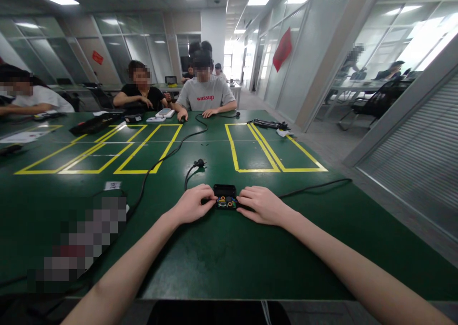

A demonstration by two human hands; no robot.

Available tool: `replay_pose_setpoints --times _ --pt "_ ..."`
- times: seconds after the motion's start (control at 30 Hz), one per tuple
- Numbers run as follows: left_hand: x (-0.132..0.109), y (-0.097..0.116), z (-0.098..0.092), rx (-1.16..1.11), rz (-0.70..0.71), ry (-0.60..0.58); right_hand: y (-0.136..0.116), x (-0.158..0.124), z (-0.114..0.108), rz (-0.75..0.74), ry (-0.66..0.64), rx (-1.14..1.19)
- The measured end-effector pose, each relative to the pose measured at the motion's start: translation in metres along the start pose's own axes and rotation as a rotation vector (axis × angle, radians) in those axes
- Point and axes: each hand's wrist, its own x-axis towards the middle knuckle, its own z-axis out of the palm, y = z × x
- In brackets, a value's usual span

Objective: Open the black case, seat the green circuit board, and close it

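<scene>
A small black case (pixel 225 190) lies on the green table in front of me with its lid raised at the back. Inside it show colourful parts, green and blue with two yellow-orange rings; they are too small to name. My left hand (pixel 193 204) pinches the case's left edge between thumb and fingers. On the other side, my right hand (pixel 263 204) has its fingertips on the right edge, thumb toward the front corner. Just behind the left hand, a black power plug (pixel 199 163) lies on its cable.
Yellow tape rectangles (pixel 255 171) mark the green table (pixel 200 263). A long black cable (pixel 171 154) crosses it, and another cable (pixel 315 187) runs right. A blurred-out long object (pixel 86 239) lies at left. A folded black tripod (pixel 269 124) rests far right. People (pixel 205 93) sit opposite.
</scene>
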Motion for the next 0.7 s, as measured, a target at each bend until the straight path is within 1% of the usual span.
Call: replay_pose_setpoints --times 0.07,0.13,0.2,0.27,0.33,0.4,0.43,0.5,0.57,0.63,0.7 --pt "-0.001 0.001 -0.001 0.013 0.013 -0.028 0.002 0.0 0.002 0.008 0.042 0.076" --pt "-0.001 0.002 -0.002 0.027 0.038 -0.035 0.003 0.002 0.006 0.062 0.119 0.168" --pt "-0.002 0.003 -0.002 0.031 0.057 -0.006 0.004 0.006 0.012 0.202 0.225 0.219" --pt "-0.001 0.003 -0.002 0.032 0.054 0.034 0.005 0.011 0.019 0.365 0.303 0.208" --pt "0.001 0.0 -0.001 0.047 0.028 0.073 0.006 0.016 0.027 0.454 0.305 0.185" --pt "0.003 -0.005 0.001 0.083 -0.016 0.086 0.006 0.018 0.032 0.474 0.266 0.214" --pt "0.004 -0.008 0.001 0.105 -0.036 0.066 0.007 0.019 0.033 0.479 0.255 0.252" --pt "0.006 -0.011 0.003 0.132 -0.069 0.004 0.007 0.018 0.032 0.502 0.258 0.374" --pt "0.006 -0.013 0.005 0.117 -0.078 -0.03 0.006 0.017 0.029 0.531 0.258 0.543" --pt "0.007 -0.011 0.007 0.069 -0.06 -0.023 0.005 0.016 0.025 0.547 0.248 0.688" --pt "0.006 -0.009 0.007 0.015 -0.029 0.007 0.004 0.016 0.023 0.546 0.246 0.767"
